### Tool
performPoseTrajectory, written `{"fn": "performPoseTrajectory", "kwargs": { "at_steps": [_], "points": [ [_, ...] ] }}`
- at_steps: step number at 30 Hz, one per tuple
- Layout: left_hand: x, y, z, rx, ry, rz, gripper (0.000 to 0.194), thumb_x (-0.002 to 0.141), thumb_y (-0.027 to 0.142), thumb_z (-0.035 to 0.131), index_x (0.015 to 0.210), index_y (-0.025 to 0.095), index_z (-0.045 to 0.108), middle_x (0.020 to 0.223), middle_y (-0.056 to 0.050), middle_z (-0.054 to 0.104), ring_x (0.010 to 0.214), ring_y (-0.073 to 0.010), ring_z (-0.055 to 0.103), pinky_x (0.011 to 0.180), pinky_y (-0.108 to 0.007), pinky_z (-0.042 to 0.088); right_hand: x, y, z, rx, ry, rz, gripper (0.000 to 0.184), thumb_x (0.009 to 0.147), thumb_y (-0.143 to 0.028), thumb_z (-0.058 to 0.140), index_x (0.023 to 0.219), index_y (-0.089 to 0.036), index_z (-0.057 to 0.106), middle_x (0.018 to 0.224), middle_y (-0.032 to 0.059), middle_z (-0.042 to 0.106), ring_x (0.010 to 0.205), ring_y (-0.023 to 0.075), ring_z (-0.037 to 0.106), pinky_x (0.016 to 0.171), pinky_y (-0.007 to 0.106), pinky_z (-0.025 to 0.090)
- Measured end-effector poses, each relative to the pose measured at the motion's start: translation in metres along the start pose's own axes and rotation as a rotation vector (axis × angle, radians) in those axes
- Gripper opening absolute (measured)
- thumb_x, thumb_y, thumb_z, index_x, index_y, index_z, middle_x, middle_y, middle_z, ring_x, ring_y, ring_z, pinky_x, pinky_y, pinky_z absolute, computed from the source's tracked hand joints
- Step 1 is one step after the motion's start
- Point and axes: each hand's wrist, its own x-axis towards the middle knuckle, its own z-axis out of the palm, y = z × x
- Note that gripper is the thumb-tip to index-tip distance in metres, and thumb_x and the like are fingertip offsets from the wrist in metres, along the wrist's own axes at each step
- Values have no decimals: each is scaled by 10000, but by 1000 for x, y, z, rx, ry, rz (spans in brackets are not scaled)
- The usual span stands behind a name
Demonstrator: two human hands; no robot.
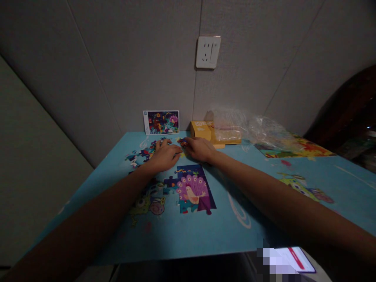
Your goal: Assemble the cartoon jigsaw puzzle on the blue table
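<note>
My left hand [165, 157] rests over a pile of loose jigsaw puzzle pieces [143, 153], its fingers spread and bent downward. Beside it on the right, my right hand [200, 149] is closed, with a small dark, colourful puzzle piece [182, 142] at its fingertips. Nearer to me lies a joined puzzle section [192, 190] showing a pink peacock on a dark purple ground. Part of the pile is hidden behind my left hand and forearm.
A picture card [161, 122] leans on the wall behind the pieces. A yellow box [202, 131] and crumpled clear plastic [258, 131] lie at the back right, near a colourful sheet [305, 147]. A lit phone [296, 258] is below the front edge of the blue table [176, 239].
</note>
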Motion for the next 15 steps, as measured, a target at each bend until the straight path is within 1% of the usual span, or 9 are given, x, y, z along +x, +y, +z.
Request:
{"fn": "performPoseTrajectory", "kwargs": {
  "at_steps": [1, 3, 5, 8, 10, 11, 12, 13, 15],
  "points": [
    [0, 0, -1, 15, 22, -16, 284, 917, 263, 478, 1048, 257, 729, 1132, -48, 714, 1181, -340, 446, 1005, -575, 257, 9, -3, 1, -8, -24, 26, 429, 937, -344, 443, 1313, -174, 557, 1188, 158, 678, 1029, 285, 656, 819, 349, 476],
    [-1, 0, -3, 47, 48, -68, 281, 905, 235, 473, 967, 239, 747, 1061, -67, 729, 1137, -335, 471, 980, -578, 273, 24, -8, 3, -15, -67, 62, 398, 914, -373, 481, 1166, -123, 660, 1081, 198, 711, 972, 311, 677, 781, 359, 487],
    [-2, -2, -3, 77, 63, -133, 271, 888, 232, 488, 964, 231, 748, 1043, -85, 730, 1123, -345, 478, 960, -590, 288, 33, -11, 2, -16, -86, 75, 374, 904, -372, 497, 1071, -112, 708, 1054, 214, 715, 956, 313, 684, 769, 351, 489],
    [-3, -7, -1, 89, 121, -201, 336, 864, 283, 542, 1161, 209, 679, 1129, -108, 706, 1146, -362, 467, 965, -593, 303, 29, -12, -3, -10, -94, 49, 382, 904, -396, 504, 1065, -122, 717, 1061, 204, 714, 963, 304, 680, 773, 343, 485],
    [-3, -8, 1, 77, 160, -197, 443, 865, 315, 554, 1288, 190, 592, 1198, -116, 677, 1177, -363, 452, 990, -585, 302, 16, -11, -5, 8, -96, 0, 406, 855, -435, 587, 1127, -153, 692, 1057, 160, 721, 956, 283, 677, 767, 323, 482],
    [-3, -8, 1, 72, 170, -180, 462, 873, 311, 546, 1317, 183, 566, 1220, -117, 664, 1189, -359, 447, 1002, -580, 298, 8, -11, -5, 28, -89, -37, 472, 820, -450, 635, 1201, -172, 650, 1074, 130, 720, 955, 261, 674, 765, 305, 480],
    [-2, -7, 1, 67, 175, -159, 461, 881, 293, 532, 1327, 178, 556, 1235, -120, 654, 1198, -354, 444, 1013, -575, 295, -2, -10, -5, 95, -48, -97, 556, 784, -446, 684, 1254, -159, 609, 1074, 123, 716, 945, 247, 669, 763, 295, 477],
    [-2, -5, 1, 63, 176, -134, 452, 888, 267, 516, 1328, 175, 554, 1247, -121, 645, 1205, -348, 443, 1023, -569, 292, -11, -8, -4, 144, 27, -137, 554, 786, -418, 687, 1265, -154, 592, 1089, 119, 706, 948, 236, 661, 770, 294, 473],
    [-2, -2, 0, 47, 177, -72, 447, 892, 223, 492, 1332, 170, 550, 1276, -118, 626, 1220, -332, 438, 1045, -551, 284, -26, -5, -4, 205, 203, -158, 417, 865, -367, 600, 1236, -175, 595, 1127, 109, 679, 936, 208, 647, 765, 295, 464]
  ]
}}
